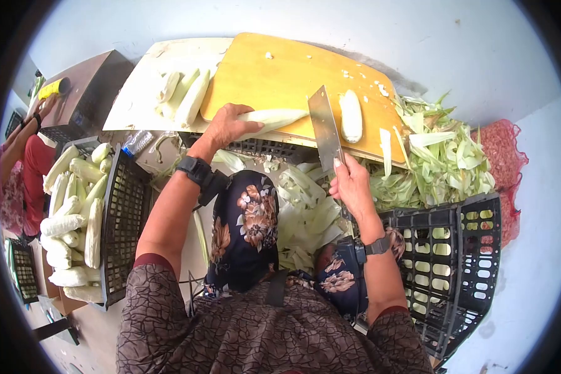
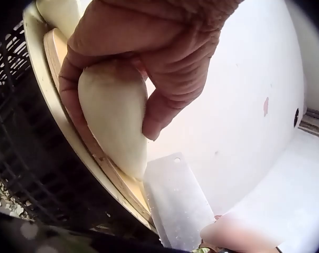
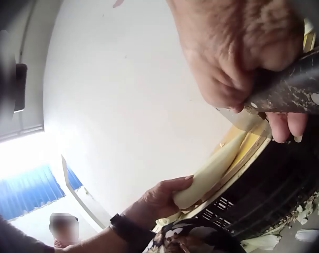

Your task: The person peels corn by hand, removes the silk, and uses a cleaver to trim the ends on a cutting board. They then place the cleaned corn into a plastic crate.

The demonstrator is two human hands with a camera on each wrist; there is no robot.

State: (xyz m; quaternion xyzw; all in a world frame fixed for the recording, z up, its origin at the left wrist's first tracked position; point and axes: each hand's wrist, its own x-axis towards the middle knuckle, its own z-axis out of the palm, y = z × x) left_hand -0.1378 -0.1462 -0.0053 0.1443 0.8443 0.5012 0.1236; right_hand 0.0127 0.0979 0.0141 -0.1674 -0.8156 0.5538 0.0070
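Two black crates flank you: the left crate heaped with husked cobs, the right crate just before a pile of green husks. Ahead, the yellow cutting board lies over another crate, with a pale wall beyond. Your ear of corn, in its pale husk, lies along the board's near edge, long axis left to right, tip toward the cleaver. Your left hand holds its butt end, fingers curled round it. Your right hand grips the cleaver's handle, with the blade raised just right of the tip. One bare cob lies past the blade.
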